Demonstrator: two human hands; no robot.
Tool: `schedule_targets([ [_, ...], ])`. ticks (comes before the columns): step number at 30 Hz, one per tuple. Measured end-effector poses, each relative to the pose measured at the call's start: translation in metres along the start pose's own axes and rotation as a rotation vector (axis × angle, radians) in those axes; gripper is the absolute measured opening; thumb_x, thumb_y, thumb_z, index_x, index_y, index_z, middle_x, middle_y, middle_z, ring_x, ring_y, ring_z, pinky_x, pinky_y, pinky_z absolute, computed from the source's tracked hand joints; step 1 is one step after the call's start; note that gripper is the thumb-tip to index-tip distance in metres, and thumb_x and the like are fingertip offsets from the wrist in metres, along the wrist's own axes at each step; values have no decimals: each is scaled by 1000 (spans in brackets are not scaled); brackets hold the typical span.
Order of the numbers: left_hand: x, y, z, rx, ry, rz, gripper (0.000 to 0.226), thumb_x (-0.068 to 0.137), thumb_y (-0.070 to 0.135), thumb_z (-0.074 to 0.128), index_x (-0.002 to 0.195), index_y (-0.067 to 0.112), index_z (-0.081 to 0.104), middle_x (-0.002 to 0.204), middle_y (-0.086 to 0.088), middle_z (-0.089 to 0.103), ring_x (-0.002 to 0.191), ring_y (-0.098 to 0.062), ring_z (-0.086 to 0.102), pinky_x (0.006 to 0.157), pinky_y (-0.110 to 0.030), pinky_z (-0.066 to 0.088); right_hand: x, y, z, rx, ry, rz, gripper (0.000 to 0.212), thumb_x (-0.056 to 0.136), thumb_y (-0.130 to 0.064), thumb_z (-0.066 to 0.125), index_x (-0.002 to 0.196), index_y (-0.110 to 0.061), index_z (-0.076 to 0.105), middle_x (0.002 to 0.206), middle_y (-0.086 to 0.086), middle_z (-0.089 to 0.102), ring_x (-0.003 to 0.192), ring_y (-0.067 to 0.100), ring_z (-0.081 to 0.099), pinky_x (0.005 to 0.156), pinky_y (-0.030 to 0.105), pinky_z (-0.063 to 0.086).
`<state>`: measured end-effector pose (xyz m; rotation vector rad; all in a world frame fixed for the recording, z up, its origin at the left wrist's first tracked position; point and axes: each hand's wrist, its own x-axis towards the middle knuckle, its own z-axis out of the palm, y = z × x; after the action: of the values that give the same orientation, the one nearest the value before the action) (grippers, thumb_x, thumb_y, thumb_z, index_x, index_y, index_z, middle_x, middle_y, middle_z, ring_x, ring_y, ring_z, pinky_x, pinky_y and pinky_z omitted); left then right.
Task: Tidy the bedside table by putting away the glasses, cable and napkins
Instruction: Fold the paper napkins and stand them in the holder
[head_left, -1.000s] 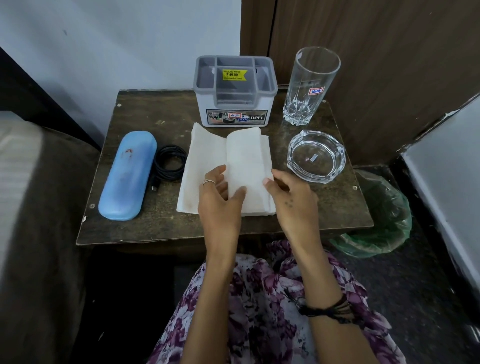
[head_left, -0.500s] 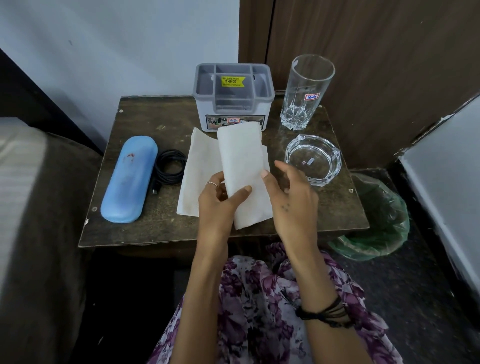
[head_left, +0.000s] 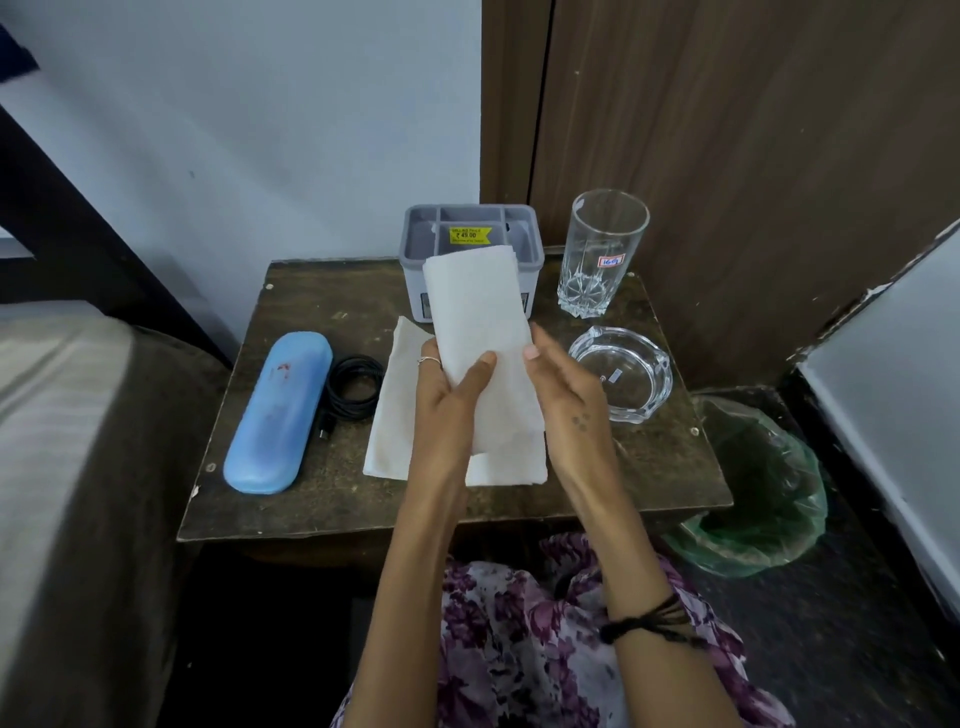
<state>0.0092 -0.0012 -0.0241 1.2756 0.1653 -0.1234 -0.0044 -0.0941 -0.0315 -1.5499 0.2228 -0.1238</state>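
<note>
Napkin (head_left: 480, 332), folded, is sitting pinched in your left hand (head_left: 447, 400) above the desk (head_left: 291, 499), right hand (head_left: 569, 395) spread beside it; another napkin (head_left: 395, 415), cable (head_left: 353, 384) and glasses case (head_left: 278, 413) are still waiting.

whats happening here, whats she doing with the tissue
A person is tidying a bedside table. The left hand grips a folded napkin lifted above the table, and the right hand touches its edge. Another napkin lies flat underneath. The blue glasses case and coiled cable sit untouched, with a grey organiser behind.
</note>
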Motion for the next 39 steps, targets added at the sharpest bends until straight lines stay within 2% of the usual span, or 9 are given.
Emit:
schedule_targets([
  [5, 11, 3, 0, 78, -38, 79, 26, 90, 26, 43, 116, 26, 49, 108, -1, 64, 91, -13, 64, 63, -20, 55, 12, -1, -5, 30, -47, -32, 39, 92, -11, 54, 128, -23, 54, 116, -6, 68, 105, 12, 65, 93, 35, 52],
  [10, 14, -9, -9, 279, -17, 227, 35, 88, 0, 43, 111, 24, 49, 97, 12, 62, 88, -4, 60, 74, -21, 52, 17, 9, -7, -213, -26, -79, 37, 89, -6, 54, 122, -25, 54, 111, -2, 68, 101, 11, 64, 91, 41, 52],
  [13, 18, -12, -12, 329, -14, 282, 36, 85, 0, 49, 113, 22, 52, 102, 12, 64, 96, -5, 61, 82, -23, 52, 19, 9, -8, -274, -15, -121, 35, 90, -9, 54, 123, -22, 51, 112, 0, 67, 103, 14, 63, 90, 40, 52],
  [15, 19, -13, -14, 327, -27, 302, 34, 83, 3, 49, 110, 24, 53, 103, 11, 65, 99, -8, 61, 85, -25, 52, 18, 10, -10, -288, -26, -143, 37, 91, -9, 53, 125, -21, 48, 115, 0, 65, 105, 13, 61, 91, 32, 51],
  [19, 15, -22, -17, 427, -71, 254, 39, 89, -2, 46, 103, 34, 44, 96, 20, 58, 85, 14, 55, 73, -3, 44, 18, 16, -15, -470, -130, -117, 38, 94, -9, 51, 130, -19, 43, 115, -2, 61, 104, 9, 56, 75, -1, 39],
  [24, 12, -26, -19, 425, -109, 218, 35, 91, -2, 44, 113, 25, 38, 99, 19, 53, 85, 18, 51, 71, 1, 40, 16, 20, -14, -497, -150, -138, 34, 94, -6, 46, 127, -17, 46, 115, 0, 62, 106, 13, 57, 81, 18, 44],
  [30, 14, -27, -21, 425, -102, 203, 28, 93, 3, 44, 115, 20, 41, 98, 18, 55, 83, 18, 53, 71, 1, 41, 17, 24, -13, -498, -170, -110, 32, 96, -10, 45, 127, -16, 47, 115, -2, 61, 103, 9, 55, 73, 2, 39],
  [36, 16, -30, -18, 463, -50, 213, 20, 92, 8, 49, 108, 19, 44, 93, 17, 58, 80, 14, 55, 67, -1, 43, 15, 23, -11, -454, -176, -91, 33, 97, -12, 44, 129, -17, 45, 119, 1, 61, 106, 11, 57, 78, 10, 43],
  [39, 15, -30, -17, 463, -13, 214, 16, 92, 10, 51, 106, 19, 47, 92, 13, 59, 84, 1, 57, 64, -1, 42, 15, 21, -13, -433, -135, -87, 27, 96, -14, 45, 123, -17, 48, 109, 0, 64, 97, 12, 61, 72, 14, 47],
])
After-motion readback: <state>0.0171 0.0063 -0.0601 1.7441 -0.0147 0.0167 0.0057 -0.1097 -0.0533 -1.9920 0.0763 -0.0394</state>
